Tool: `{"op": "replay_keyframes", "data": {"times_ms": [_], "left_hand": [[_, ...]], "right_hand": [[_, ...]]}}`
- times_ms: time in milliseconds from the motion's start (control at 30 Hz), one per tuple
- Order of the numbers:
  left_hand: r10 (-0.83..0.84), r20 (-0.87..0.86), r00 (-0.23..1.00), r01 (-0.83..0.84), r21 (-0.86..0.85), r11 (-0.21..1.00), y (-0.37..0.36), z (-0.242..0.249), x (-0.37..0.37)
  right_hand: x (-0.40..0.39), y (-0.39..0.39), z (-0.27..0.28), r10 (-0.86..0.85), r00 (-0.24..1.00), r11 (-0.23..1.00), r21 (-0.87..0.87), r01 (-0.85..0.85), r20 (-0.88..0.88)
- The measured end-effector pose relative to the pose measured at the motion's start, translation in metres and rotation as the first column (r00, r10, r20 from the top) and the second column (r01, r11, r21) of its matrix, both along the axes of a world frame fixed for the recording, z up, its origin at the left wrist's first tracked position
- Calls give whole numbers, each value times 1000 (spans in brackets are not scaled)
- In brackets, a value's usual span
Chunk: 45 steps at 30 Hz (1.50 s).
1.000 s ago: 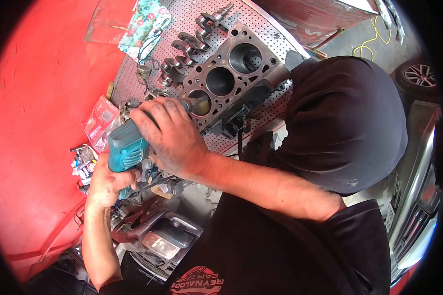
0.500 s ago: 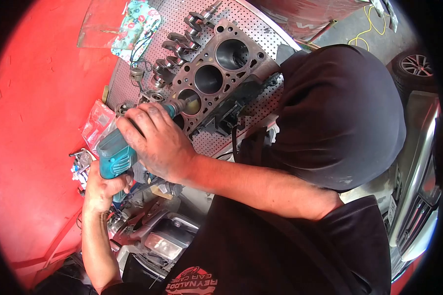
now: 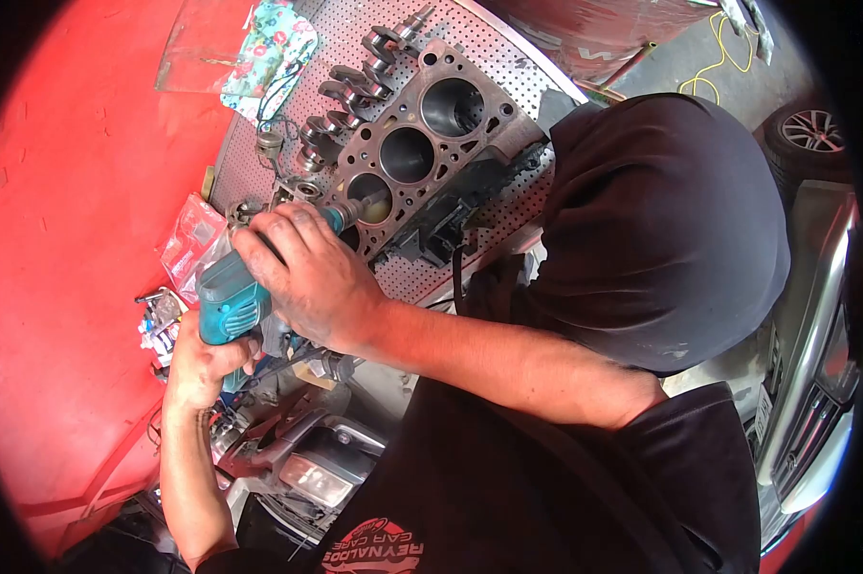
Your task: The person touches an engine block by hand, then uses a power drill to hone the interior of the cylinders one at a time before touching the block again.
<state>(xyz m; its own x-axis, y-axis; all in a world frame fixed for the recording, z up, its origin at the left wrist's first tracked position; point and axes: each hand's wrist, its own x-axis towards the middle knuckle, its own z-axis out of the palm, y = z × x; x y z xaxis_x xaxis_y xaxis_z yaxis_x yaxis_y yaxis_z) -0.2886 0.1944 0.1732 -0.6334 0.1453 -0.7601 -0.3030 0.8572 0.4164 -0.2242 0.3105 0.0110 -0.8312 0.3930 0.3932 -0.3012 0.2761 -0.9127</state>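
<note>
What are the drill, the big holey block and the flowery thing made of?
The drill looks like smooth plastic: teal, with moulded vents. The block seems dull metal, maybe iron: grey-brown, with crisp round holes. The flowery thing is probably printed cloth: it looks floppy.

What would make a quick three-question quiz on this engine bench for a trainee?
1. What colour is the power tool held by the left hand and right hand? A) red B) teal C) yellow
2. True or false: the crankshaft lies beside the engine block.
3. Fill in: the tool's front end reaches into a round ____ in the block.

Key: 1 B; 2 true; 3 bore
</note>
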Motion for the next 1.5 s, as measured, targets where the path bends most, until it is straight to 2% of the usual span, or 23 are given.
{"op": "replay_keyframes", "data": {"times_ms": [233, 467, 567, 967, 1367, 1500], "left_hand": [[-14, -17, 1000, 13, -47, 999, 0, -11, -1], [32, -62, 998, -33, -16, 999, 13, -1, 3], [-14, -33, 999, 12, -61, 998, 14, -2, -1], [15, 43, 999, -14, -15, 1000, 12, -35, -7], [9, 98, 995, -2, -66, 998, 12, -99, -12], [14, 123, 992, -10, -35, 999, 15, -114, -13]], "right_hand": [[-3, -2, -11, 30, 1000, 999, -41, -30, 2], [-4, 7, -5, 35, 999, 999, -27, -36, -19], [-5, 8, -5, 30, 999, 999, -45, -32, -27], [-5, 7, -31, 15, 1000, 999, -39, -14, 18], [2, 14, -80, 104, 978, 994, 1, -106, 180], [4, 21, -90, 128, 965, 992, -8, -129, 228]]}}
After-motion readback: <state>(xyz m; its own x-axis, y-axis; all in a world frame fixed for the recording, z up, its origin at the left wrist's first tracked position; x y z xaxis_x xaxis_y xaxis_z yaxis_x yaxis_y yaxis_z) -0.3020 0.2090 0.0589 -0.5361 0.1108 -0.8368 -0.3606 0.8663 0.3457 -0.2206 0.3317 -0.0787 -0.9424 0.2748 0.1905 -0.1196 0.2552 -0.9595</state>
